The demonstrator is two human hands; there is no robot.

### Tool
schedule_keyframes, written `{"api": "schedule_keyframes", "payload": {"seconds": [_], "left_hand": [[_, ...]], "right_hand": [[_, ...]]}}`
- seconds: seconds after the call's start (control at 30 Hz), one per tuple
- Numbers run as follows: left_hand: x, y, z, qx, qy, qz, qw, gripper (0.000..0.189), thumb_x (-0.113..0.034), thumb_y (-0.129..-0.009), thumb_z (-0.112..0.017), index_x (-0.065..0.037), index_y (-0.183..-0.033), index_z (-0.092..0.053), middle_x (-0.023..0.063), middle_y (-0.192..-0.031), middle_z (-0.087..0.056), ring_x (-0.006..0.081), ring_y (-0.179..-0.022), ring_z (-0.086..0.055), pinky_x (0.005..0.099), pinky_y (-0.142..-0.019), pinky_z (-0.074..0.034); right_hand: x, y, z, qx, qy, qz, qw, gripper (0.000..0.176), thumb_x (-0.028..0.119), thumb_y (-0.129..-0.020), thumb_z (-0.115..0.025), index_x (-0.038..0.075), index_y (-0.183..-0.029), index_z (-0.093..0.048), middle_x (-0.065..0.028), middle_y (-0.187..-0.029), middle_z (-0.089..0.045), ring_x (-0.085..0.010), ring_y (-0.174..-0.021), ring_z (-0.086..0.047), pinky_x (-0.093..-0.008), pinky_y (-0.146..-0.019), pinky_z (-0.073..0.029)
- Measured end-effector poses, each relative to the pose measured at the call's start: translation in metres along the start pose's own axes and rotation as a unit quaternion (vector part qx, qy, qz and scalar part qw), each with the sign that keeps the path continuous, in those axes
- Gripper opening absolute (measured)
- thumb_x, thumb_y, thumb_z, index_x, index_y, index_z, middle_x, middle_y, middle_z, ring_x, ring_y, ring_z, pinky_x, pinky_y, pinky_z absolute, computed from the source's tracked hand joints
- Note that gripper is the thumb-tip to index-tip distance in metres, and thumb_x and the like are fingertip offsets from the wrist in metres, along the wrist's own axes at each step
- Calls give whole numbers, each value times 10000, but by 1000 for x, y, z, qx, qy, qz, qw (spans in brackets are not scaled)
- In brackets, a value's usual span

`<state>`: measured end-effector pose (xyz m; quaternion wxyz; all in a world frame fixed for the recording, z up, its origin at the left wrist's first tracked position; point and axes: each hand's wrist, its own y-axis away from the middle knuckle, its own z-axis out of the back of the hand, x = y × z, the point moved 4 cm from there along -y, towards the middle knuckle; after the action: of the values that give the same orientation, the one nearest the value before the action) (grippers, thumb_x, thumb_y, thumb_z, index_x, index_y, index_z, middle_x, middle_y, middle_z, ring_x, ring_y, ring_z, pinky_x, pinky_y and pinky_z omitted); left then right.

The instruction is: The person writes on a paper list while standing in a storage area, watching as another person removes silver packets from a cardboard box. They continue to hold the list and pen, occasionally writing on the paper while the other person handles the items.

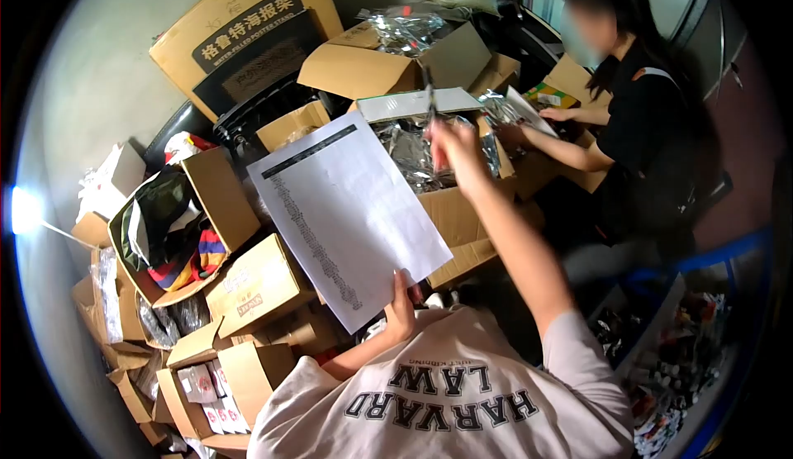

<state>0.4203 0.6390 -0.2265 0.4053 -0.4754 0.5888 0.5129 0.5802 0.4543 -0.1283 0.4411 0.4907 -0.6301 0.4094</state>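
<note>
My left hand pinches the lower edge of a white printed sheet, thumb on its face. A dark header bar and a long column of small text run along the sheet's left part. My right hand is raised past the sheet's right side, its fingers closed around a slim dark object that points up. Motion blur hides exactly what this object is. Behind that hand is an open cardboard box filled with shiny silver plastic packets.
A person in black sits at the right, hands on papers and packets. Another open box stands behind. Boxes of cloth and small white packs crowd the left. A blue-edged bin is at lower right.
</note>
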Motion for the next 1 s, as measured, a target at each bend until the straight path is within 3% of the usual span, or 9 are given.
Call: {"api": "schedule_keyframes", "payload": {"seconds": [0.03,0.17,0.27,0.53,1.0], "left_hand": [[-2,0,3,-7,-22,-7,1000,496,-414,-878,-296,-77,-532,-410,11,-464,-386,106,-439,-350,236,-438,-280],[-5,-2,21,-14,-22,-59,998,479,-421,-872,-318,-78,-554,-421,14,-449,-391,99,-412,-355,230,-401,-269],[-9,-4,28,-40,-13,-17,999,428,-392,-874,-338,-79,-597,-429,11,-459,-393,94,-413,-355,226,-398,-270],[-12,-19,38,-32,1,-59,998,382,-348,-883,-341,-63,-643,-429,16,-455,-391,99,-410,-358,232,-394,-286],[-13,-35,34,-22,15,-46,999,397,-370,-882,-330,-65,-641,-413,21,-447,-384,97,-384,-338,230,-366,-255]], "right_hand": [[-1,-42,8,-32,38,29,998,232,240,-809,-508,41,-694,-541,1,-478,-464,-77,-359,-417,-182,-336,-329],[6,-134,14,-97,105,-72,987,213,195,-798,-516,26,-669,-529,5,-472,-440,-66,-339,-366,-202,-308,-270],[10,-163,10,-113,99,-44,988,200,131,-770,-549,1,-625,-503,3,-464,-400,-67,-334,-329,-208,-303,-215],[-4,-189,7,-154,66,-60,984,287,60,-741,-540,60,-496,-390,1,-435,-378,-69,-308,-306,-214,-282,-189],[4,-186,5,-145,80,-66,984,185,106,-793,-521,-19,-659,-495,-1,-462,-379,-67,-328,-309,-208,-300,-190]]}}
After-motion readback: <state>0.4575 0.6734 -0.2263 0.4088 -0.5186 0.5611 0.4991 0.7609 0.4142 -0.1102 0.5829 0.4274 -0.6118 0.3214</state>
